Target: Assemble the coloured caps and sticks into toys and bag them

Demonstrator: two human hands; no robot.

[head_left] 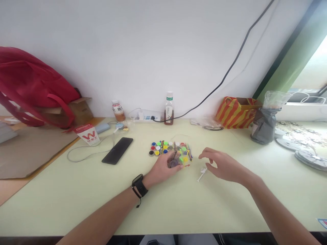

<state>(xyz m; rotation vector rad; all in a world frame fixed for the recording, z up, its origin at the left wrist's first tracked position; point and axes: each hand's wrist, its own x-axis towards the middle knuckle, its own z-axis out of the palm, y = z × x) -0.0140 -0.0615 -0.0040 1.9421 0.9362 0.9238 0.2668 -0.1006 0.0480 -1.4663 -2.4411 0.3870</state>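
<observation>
My left hand (pixel 163 167), with a black watch on its wrist, curls its thumb and fingers around a small purplish round piece (pixel 174 163) at the near edge of a cluster of colourful parts. Caps in several colours (pixel 157 153) stand in rows at the left of the cluster. Bright green and yellow small pieces (pixel 184 157) lie just beyond my left fingertips. To the right, my right hand (pixel 217 164) hovers with its thumb and fingers apart and nothing visible between them. Just below its thumb lies a thin white plastic piece (pixel 201 174) on the table.
A black phone (pixel 117 150) and a red-and-white carton (pixel 87 134) are on the left. Behind stand two drink bottles (pixel 169 110) and a power strip (pixel 145 117). A striped bag (pixel 236 112), a grey bag (pixel 264 126) and grey discs (pixel 311 159) sit at the right.
</observation>
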